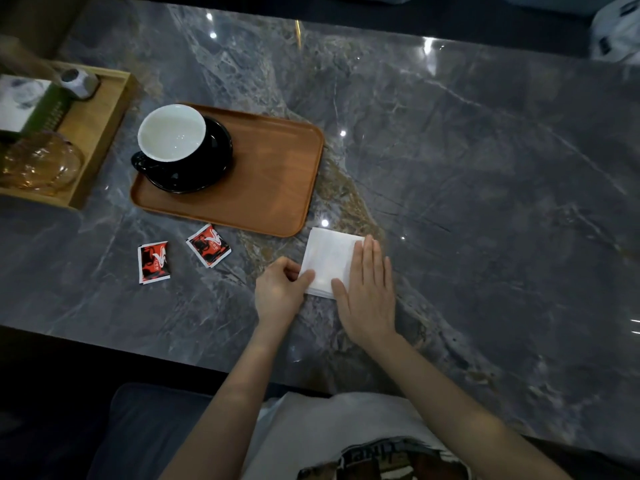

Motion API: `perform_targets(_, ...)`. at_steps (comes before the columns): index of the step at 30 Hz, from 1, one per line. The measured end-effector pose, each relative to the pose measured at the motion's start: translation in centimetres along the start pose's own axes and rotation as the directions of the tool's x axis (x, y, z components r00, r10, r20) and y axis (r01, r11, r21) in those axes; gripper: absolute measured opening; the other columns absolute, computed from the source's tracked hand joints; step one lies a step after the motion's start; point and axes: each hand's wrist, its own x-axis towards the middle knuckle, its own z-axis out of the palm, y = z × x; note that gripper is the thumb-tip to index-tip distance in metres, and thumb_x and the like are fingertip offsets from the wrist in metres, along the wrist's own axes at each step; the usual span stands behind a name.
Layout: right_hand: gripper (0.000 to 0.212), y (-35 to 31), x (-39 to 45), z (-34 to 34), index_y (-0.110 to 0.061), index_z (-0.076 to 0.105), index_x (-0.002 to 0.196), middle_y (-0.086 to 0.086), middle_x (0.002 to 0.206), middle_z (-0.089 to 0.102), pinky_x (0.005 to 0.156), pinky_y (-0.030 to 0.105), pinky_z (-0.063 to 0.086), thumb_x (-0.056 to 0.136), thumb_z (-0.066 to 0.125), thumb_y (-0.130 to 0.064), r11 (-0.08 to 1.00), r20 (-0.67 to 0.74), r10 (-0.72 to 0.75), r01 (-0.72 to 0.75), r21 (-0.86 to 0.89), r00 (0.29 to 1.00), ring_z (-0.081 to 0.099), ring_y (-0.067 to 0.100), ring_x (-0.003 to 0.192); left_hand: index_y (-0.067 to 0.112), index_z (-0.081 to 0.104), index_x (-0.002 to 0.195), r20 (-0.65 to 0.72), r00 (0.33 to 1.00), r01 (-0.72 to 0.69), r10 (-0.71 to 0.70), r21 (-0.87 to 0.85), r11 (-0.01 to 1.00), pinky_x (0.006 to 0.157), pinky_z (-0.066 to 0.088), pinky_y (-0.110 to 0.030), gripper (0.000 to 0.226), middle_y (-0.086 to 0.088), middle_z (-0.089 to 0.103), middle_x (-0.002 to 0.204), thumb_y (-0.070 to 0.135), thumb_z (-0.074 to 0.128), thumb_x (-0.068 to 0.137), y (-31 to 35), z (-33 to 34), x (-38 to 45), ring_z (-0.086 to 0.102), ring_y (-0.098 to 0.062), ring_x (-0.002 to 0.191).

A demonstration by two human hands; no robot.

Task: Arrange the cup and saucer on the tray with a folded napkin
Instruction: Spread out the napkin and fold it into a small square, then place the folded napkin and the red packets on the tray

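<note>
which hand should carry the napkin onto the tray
Probably the left hand: it already pinches the napkin at its near-left corner and is nearer the tray. The right hand lies flat on it.

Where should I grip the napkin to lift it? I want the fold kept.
Probably pinch the napkin at its near-left corner, coming from the left, where the left hand already pinches the stacked layers; the right hand lies flat on the right side.

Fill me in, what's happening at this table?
A person is folding a white napkin on the marble table, just off the brown tray. The right hand presses it flat; the left hand pinches its near-left edge. The cup already sits on its saucer on the tray.
</note>
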Motion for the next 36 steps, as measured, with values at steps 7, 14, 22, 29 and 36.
perform_targets(7,0.068,0.4,-1.2,1.0,0.003,0.025,0.142,0.021,0.151,0.027,0.117,0.039,0.01,0.095,0.015,-0.045,0.999,0.086,-0.046,0.044,0.024,0.995,0.022,0.03,0.142,0.009,0.064,0.082,0.049,0.999,-0.023,0.021,0.049,0.999,0.065,0.039,-0.026,0.02,0.0,0.061,0.075,0.028,0.069,0.078,0.2,-0.1,0.3,0.056,-0.017,0.073)
perform_targets(14,0.063,0.7,-0.8,-0.9,-0.005,0.004,0.148,0.009,0.158,-0.002,0.114,0.027,-0.005,0.098,0.027,-0.038,0.817,0.054,0.307,-0.293,0.497,0.95,-0.004,0.019,0.145,0.007,0.065,0.085,0.08,0.995,-0.071,0.064,0.092,0.993,0.067,0.043,-0.032,0.023,-0.007,0.065,0.081,0.029,0.067,0.081,0.0,-0.4,0.1,0.061,-0.025,0.08)
perform_targets(22,0.052,-1.2,0.3,-1.7,-0.006,0.032,0.14,0.013,0.151,0.027,0.116,0.042,0.02,0.091,0.047,-0.019,0.637,0.118,0.382,-0.354,0.685,0.917,0.023,0.025,0.139,0.006,0.063,0.086,0.076,0.991,-0.123,0.113,0.15,0.981,0.067,0.041,-0.035,0.024,-0.013,0.065,0.087,0.03,0.063,0.083,-0.1,-0.3,-0.3,0.059,-0.03,0.083)
perform_targets(29,0.054,-2.2,0.5,-3.7,-0.011,0.038,0.133,0.003,0.121,0.053,0.073,0.022,0.049,0.086,0.062,-0.013,0.206,0.236,0.458,-0.361,0.91,0.857,0.057,0.016,0.097,0.002,0.057,0.098,0.165,0.952,-0.287,0.258,0.193,0.938,0.077,0.041,-0.039,0.027,-0.016,0.057,0.098,0.027,0.054,0.09,-1.2,-0.4,-1.0,0.051,-0.03,0.094)
perform_targets(36,0.032,-2.0,1.7,-5.1,-0.005,0.056,0.12,0.018,0.118,0.063,0.081,0.039,0.052,0.09,0.057,-0.019,-0.126,0.577,0.384,-0.578,0.806,0.721,0.062,0.027,0.092,0.004,0.061,0.106,0.421,0.895,-0.238,0.149,0.169,0.956,0.075,0.04,-0.027,0.027,-0.014,0.062,0.104,0.02,0.06,0.085,0.1,-2.8,0.9,0.057,-0.023,0.092)
